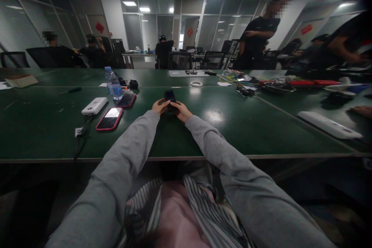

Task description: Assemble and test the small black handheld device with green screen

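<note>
Both my hands hold a small black device with a dark screen [170, 95] over the middle of the green table [162, 139]. My left hand [160, 106] grips its left side, thumb on the front. From the right, my right hand [181, 111] closes on it, its thumb meeting the left one near the lower edge. The device is tilted up toward me. Its back and the fingers behind it are hidden, and its exact kind is too small to make out.
To the left are a pink-cased phone [109, 119], a darker phone [127, 100], a water bottle [113, 83], a white power bank [94, 105] with a cable, and a screwdriver [71, 90]. Ahead lies a white tape roll [196, 84]. Right are tangled wires [244, 81] and a white power strip [328, 124]. Several people are around.
</note>
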`<state>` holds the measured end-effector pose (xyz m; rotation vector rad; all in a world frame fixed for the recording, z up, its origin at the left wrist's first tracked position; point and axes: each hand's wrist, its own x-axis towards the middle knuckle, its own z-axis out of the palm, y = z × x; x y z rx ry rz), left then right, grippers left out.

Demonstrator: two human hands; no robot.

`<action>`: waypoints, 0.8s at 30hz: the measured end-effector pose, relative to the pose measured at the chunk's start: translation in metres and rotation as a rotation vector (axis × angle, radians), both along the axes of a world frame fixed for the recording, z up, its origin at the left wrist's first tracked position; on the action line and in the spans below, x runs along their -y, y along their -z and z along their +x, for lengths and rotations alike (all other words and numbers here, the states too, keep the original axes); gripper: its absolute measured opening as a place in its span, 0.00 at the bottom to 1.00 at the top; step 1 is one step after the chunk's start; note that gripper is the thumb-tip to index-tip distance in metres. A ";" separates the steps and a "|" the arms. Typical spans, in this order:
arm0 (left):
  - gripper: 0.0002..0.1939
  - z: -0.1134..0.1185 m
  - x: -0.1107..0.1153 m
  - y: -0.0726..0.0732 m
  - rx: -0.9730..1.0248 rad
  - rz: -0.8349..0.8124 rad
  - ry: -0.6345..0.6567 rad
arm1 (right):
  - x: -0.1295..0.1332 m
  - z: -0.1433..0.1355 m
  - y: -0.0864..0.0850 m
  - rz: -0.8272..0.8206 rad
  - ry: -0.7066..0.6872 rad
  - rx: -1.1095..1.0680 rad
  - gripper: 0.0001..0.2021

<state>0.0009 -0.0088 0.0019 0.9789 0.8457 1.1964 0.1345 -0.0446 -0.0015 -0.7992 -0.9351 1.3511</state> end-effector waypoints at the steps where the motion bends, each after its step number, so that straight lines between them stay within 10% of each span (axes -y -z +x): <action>1: 0.25 0.000 -0.001 0.001 -0.002 0.012 -0.014 | 0.000 0.000 0.000 0.002 0.000 -0.003 0.19; 24: 0.23 -0.001 -0.013 0.008 0.155 -0.025 0.003 | -0.001 0.004 0.001 -0.030 -0.084 -0.022 0.15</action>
